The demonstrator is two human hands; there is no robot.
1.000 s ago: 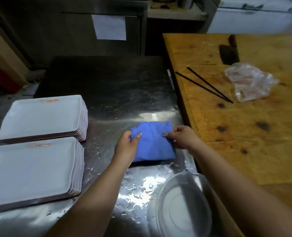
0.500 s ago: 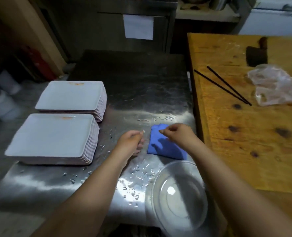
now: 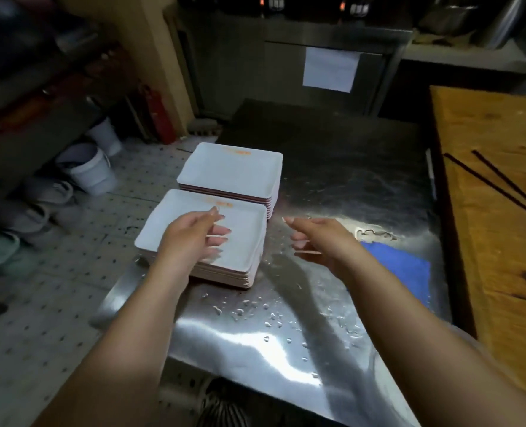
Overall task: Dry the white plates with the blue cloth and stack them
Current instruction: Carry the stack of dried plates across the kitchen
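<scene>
Two stacks of white rectangular plates stand on the wet steel table (image 3: 332,167): a near stack (image 3: 246,241) and a far stack (image 3: 231,171) just behind it. My left hand (image 3: 191,238) hovers over the near stack's top plate with fingers relaxed, holding nothing. Just right of that stack, above the table, my right hand (image 3: 314,238) is empty with its fingers extended. The blue cloth (image 3: 400,269) lies flat on the table behind my right forearm, close to the table's right edge.
A wooden counter (image 3: 502,241) adjoins the table on the right, with two black chopsticks (image 3: 496,186) on it. Water drops cover the steel surface. White buckets (image 3: 89,171) and slippers (image 3: 30,211) sit on the tiled floor to the left.
Both hands have left the blue cloth and moved left toward the near plate stack. The cloth stays on the table. The view has swung left.
</scene>
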